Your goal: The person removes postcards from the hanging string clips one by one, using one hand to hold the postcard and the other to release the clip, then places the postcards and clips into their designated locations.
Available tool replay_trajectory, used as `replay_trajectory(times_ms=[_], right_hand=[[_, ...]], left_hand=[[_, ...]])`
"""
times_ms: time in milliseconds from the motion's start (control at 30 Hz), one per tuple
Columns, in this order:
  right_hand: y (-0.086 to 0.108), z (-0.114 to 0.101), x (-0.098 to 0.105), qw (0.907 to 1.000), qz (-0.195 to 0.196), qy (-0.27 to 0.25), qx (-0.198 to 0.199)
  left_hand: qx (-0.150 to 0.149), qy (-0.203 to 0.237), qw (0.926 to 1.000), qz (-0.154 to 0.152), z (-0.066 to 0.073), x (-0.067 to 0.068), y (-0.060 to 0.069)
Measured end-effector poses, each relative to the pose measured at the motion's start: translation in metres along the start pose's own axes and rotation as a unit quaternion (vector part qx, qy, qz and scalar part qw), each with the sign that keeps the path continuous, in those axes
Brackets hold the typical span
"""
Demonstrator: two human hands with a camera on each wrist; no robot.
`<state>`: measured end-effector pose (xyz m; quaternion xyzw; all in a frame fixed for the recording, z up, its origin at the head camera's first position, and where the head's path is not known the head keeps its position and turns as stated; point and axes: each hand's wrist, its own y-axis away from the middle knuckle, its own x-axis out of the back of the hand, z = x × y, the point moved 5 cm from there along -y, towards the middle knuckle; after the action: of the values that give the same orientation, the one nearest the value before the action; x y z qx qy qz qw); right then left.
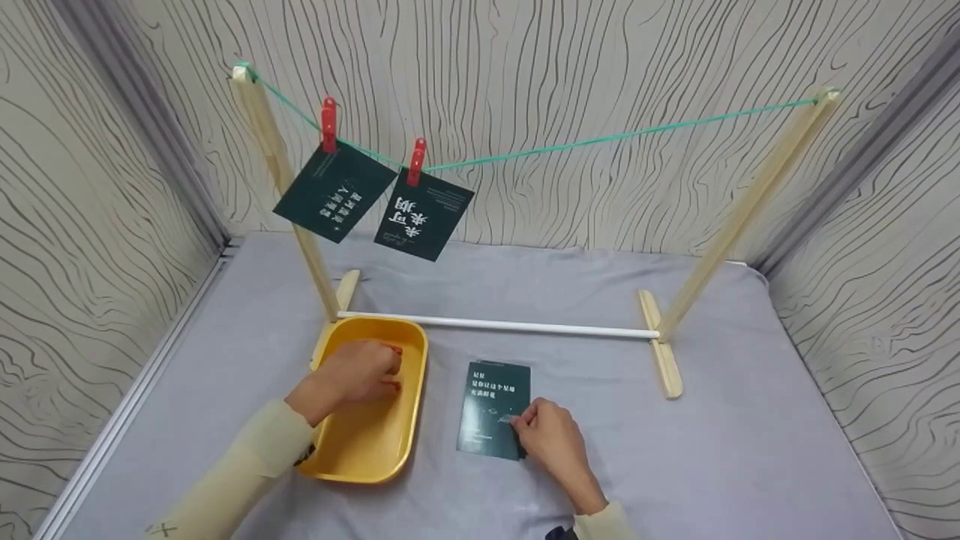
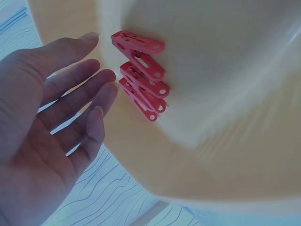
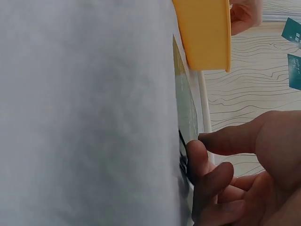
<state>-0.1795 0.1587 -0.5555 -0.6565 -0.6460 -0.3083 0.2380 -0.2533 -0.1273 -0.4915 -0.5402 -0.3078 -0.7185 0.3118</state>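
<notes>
Left hand [image 1: 358,371] is in the yellow tray [image 1: 367,450], lower left of the head view, fingers kinda loose beside red pegs [image 2: 149,84]; right hand [image 1: 555,439] pinching dark green cards [image 1: 491,412], bottom centre.

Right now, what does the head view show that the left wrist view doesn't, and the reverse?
Head only: two hanging cards, green cord, wooden posts, right hand at the card stack.
Left wrist only: separate shapes of red pegs bunched in the tray; head shows just a bit of red.
Both: left hand, tray, line-patterned wall.
</notes>
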Motion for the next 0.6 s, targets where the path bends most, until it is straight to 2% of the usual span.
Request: replay_trajectory(times_ms=[100,367,467,600], right_hand=[[-0.001,-0.002,0.002,0.9999,-0.006,-0.012,-0.007],[-0.004,-0.009,0.008,0.9991,-0.003,-0.043,0.001],[-0.005,-0.011,0.009,0.9982,-0.007,-0.059,0.002],[-0.006,-0.014,0.01,0.9971,-0.013,-0.074,0.013]], left_hand=[[0.006,0.015,0.9999,-0.002,0.001,0.003,0.001],[-0.005,0.05,0.9985,0.019,0.003,0.01,0.001],[0.005,0.056,0.9982,0.021,0.004,0.012,0.001],[0.034,0.057,0.9976,0.021,0.006,0.015,0.001]])
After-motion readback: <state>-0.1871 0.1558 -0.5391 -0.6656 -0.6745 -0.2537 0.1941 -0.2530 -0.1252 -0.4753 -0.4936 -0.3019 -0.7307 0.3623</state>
